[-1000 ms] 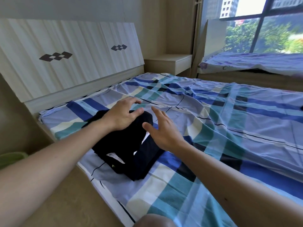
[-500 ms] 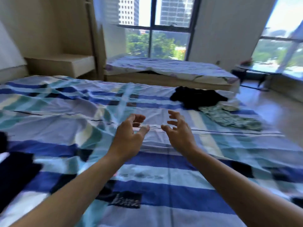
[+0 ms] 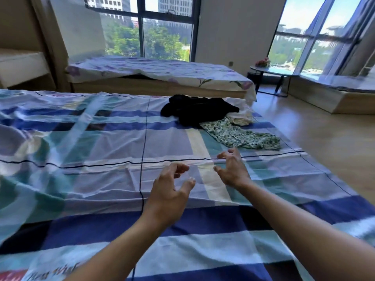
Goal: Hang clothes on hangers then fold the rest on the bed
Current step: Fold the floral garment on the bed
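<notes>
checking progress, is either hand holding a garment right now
No, the left hand and right hand hover empty above the bed, and the clothes lie in a pile beyond them.

Stretched both bare forearms forward from the bottom of the view, angled in toward each other. Held left hand back upward, fingers loosely curled and thumb spread toward the right, gripping nothing. Held right hand a little farther forward, just beside the left and apart from it, fingers bent in a loose claw, palm down, likewise empty.
</notes>
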A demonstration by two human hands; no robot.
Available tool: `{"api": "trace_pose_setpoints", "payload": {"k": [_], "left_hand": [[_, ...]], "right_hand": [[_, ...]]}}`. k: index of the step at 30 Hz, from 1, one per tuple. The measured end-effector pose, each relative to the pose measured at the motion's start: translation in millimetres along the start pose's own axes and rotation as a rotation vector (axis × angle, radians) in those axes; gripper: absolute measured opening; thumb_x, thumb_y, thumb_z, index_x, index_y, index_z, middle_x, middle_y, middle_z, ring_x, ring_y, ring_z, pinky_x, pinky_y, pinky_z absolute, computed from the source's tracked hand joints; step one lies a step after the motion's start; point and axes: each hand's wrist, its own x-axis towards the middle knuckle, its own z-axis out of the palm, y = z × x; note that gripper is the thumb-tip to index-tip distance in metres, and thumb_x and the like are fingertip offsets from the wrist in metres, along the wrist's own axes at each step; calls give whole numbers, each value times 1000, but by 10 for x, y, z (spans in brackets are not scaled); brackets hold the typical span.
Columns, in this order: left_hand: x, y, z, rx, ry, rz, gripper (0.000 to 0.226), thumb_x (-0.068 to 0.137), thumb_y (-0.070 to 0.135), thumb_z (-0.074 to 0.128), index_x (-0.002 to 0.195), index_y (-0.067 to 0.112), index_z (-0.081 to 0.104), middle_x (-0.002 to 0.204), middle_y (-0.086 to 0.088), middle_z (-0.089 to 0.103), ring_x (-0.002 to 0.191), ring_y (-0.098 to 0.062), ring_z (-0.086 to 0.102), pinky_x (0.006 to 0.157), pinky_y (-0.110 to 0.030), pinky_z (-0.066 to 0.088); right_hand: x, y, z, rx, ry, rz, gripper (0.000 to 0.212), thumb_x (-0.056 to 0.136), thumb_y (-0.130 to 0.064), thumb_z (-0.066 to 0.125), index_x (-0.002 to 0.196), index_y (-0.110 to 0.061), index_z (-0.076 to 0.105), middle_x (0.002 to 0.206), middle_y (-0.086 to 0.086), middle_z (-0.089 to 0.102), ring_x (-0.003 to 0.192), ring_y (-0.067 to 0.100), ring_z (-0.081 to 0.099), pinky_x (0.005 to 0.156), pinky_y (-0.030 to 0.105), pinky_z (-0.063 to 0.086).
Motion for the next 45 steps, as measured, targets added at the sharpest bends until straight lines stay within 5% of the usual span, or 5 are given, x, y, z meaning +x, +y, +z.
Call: {"api": "trace_pose_setpoints", "payload": {"k": [12, 22, 35, 41, 45], "left_hand": [[384, -378, 304, -1, -36, -56, 17, 94, 38, 61, 111, 38, 60, 118, 22, 59, 116, 4, 52, 93, -29, 47], [114, -234, 41, 101, -127, -82, 23, 96, 39, 60, 118, 33, 59, 119, 22, 55, 118, 1, 49, 89, -21, 42], [-1035, 335, -1094, 17, -269, -13, 51, 78, 60, 74, 120, 35, 59, 113, 13, 69, 105, -3, 66, 88, -29, 55], [-1384, 624, -1244, -185, -211, 107, 43, 81, 40, 78, 120, 29, 63, 109, 6, 74, 103, -10, 70, 88, -30, 55], [-1367, 647, -1403, -135, 45, 108, 20, 89, 10, 72, 104, 23, 69, 92, 3, 75, 85, -10, 71, 74, -24, 56]], "right_hand": [[1234, 740, 275, -347, -57, 179, 58, 100, -57, 35, 139, -17, 52, 168, 7, 3, 155, 28, 0, 122, 56, -6], [293, 131, 35, -89, 73, -241, 22, 87, -24, 65, 105, -17, 75, 108, 5, 67, 98, 26, 62, 86, 37, 50], [-1813, -1661, -726, 852, -415, -392, 44, 83, 6, 65, 114, -25, 56, 100, 27, 66, 85, 28, 66, 77, 56, 57], [-2196, -2034, -834, 1153, -539, -390, 35, 81, 8, 63, 115, 1, 66, 94, 17, 66, 84, 28, 63, 75, 33, 58], [-2221, -2104, -870, 1011, -340, -489, 41, 75, 17, 66, 103, -14, 70, 90, 7, 72, 84, 17, 70, 76, 27, 58]]}}
